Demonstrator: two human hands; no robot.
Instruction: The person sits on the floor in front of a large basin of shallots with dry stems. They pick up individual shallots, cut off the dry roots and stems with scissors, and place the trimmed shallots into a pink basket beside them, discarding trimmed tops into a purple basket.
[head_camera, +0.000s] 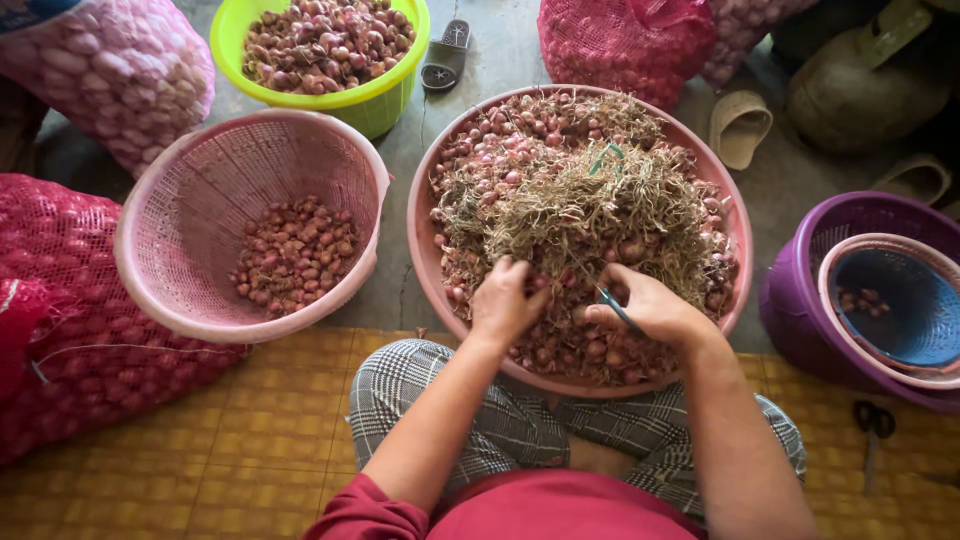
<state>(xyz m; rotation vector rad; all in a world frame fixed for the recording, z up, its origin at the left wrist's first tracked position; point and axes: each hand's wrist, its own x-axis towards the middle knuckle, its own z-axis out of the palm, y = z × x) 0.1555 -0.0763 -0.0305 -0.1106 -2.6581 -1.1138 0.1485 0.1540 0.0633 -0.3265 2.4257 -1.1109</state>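
A wide pink basin (424, 215) in front of me holds a heap of small red shallots (500, 150) tangled in dry stalks and roots (590, 205). My left hand (505, 300) is closed on shallots at the near side of the heap. Beside it, my right hand (650, 305) grips a small pair of scissors (615, 305) with blue-green handles, blades pointing into the stalks. The two hands are close together over the basin's near edge.
A pink mesh basket (180, 190) with trimmed shallots stands at the left, a green basket (385, 95) of shallots behind it. Red net sacks (60, 300) lie left and at the back. Nested purple, pink and blue baskets (800, 300) stand right; black scissors (873, 420) lie on the mat.
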